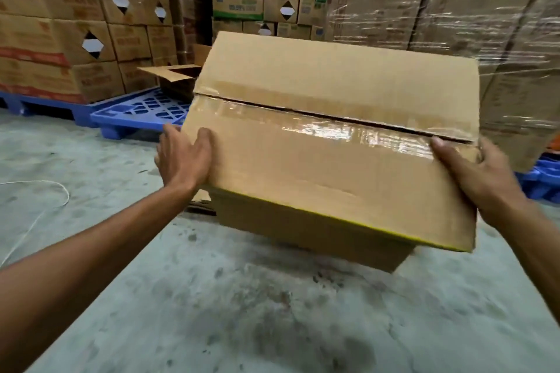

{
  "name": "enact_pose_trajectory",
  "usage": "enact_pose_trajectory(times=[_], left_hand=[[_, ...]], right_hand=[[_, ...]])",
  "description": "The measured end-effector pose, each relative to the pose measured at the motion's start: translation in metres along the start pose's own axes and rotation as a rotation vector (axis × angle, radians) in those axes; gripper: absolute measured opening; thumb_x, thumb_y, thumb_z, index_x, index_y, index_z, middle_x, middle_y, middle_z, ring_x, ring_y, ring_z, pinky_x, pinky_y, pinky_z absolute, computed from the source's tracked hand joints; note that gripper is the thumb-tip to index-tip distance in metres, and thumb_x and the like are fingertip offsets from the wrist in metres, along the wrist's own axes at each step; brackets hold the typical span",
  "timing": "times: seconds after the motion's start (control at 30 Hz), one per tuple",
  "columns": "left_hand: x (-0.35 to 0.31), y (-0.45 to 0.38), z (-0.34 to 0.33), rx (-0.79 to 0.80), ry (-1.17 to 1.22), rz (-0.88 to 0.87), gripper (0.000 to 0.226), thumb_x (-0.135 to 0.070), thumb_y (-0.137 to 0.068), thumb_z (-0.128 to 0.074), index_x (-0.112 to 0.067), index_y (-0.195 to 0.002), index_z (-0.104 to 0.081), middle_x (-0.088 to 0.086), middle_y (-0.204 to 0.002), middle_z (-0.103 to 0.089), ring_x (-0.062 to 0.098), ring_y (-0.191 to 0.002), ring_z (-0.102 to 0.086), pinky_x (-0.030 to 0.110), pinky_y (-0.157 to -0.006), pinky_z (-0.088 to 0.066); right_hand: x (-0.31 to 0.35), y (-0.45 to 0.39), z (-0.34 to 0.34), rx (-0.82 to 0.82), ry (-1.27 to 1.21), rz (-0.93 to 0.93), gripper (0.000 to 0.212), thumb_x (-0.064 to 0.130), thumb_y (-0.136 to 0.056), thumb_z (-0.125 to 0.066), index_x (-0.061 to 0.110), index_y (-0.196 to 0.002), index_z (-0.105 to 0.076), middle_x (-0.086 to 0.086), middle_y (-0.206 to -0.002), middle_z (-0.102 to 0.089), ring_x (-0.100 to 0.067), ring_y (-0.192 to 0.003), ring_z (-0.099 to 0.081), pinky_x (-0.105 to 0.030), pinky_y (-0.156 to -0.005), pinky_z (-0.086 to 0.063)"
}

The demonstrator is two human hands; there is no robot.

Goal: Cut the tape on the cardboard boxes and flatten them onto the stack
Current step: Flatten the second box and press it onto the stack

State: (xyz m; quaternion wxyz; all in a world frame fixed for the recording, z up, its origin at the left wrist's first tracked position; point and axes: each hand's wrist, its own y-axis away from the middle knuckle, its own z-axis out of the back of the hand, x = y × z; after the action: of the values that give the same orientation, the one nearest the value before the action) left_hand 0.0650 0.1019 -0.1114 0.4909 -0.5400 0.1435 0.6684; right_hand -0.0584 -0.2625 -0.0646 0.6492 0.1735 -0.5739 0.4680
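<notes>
Above bare floor [242, 312] — left hand [185, 157], right hand [472, 172] each grasping cardboard box [327, 160] side edges.

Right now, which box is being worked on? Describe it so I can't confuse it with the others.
Start at the grey concrete floor in front of the stacked cartons. The plain brown box is gripped at its ends by both hands, left and right. Unlike the others, it has glossy clear tape along a split centre seam.

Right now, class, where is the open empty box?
In the head view, the open box sits left of the held box, behind it, by the blue pallet.
</notes>
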Motion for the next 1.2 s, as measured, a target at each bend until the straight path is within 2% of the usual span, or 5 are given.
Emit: enact_pose_trajectory(times=[0.4,0.73,0.9,1.1,1.2], left_hand=[[0.052,0.050,-0.027,0.085,0.086,0.185,0.038,-0.046,-0.095,-0.040,-0.013,-0.101,-0.057,0.005,-0.096,-0.055,0.031,-0.097,-0.052,0.042,-0.089,-0.041],[0.023,0.055,-0.010,0.013,0.274,-0.055,0.046,-0.050,-0.097,-0.029,-0.013,-0.119,-0.046,0.005,-0.105,-0.058,0.022,-0.090,-0.056,0.035,-0.073,-0.044],[0.008,0.078,-0.026,0.140,0.553,-0.028,0.067,-0.060,-0.088,-0.032,-0.022,-0.143,-0.029,0.006,-0.135,-0.051,0.021,-0.120,-0.049,0.031,-0.094,-0.040],[0.028,0.096,-0.072,0.288,-0.367,-0.296,0.090,-0.043,-0.082,-0.065,-0.008,-0.147,-0.015,0.021,-0.158,0.001,0.034,-0.145,0.011,0.050,-0.117,0.008],[0.005,0.090,-0.089,0.333,-0.455,-0.232,0.074,-0.052,-0.081,-0.062,-0.006,-0.134,-0.041,0.026,-0.150,-0.023,0.039,-0.144,-0.005,0.051,-0.114,0.011]], right_hand=[[-0.097,0.027,-0.007,-0.064,0.203,-0.134,0.043,0.022,-0.085,-0.069,0.005,-0.122,-0.059,-0.007,-0.119,-0.061,-0.024,-0.109,-0.055,-0.030,-0.083,-0.041],[-0.044,-0.015,0.000,-0.328,-0.500,-0.434,0.008,0.010,-0.083,-0.069,0.010,-0.080,-0.062,-0.007,-0.092,-0.069,-0.014,-0.078,-0.068,-0.024,-0.049,-0.055],[-0.022,-0.004,-0.014,-0.359,-0.925,-0.331,0.034,0.040,-0.085,-0.064,0.013,-0.104,-0.056,-0.013,-0.109,-0.066,-0.023,-0.095,-0.069,-0.037,-0.068,-0.061],[-0.011,0.021,-0.040,-0.246,-0.802,-0.110,0.050,0.058,-0.066,-0.071,0.019,-0.094,-0.059,-0.002,-0.101,-0.064,-0.020,-0.105,-0.065,-0.038,-0.084,-0.057],[-0.016,0.027,-0.055,-0.183,-0.611,-0.015,0.031,0.036,-0.080,-0.071,0.013,-0.098,-0.060,-0.001,-0.092,-0.064,-0.019,-0.098,-0.064,-0.028,-0.078,-0.059]])
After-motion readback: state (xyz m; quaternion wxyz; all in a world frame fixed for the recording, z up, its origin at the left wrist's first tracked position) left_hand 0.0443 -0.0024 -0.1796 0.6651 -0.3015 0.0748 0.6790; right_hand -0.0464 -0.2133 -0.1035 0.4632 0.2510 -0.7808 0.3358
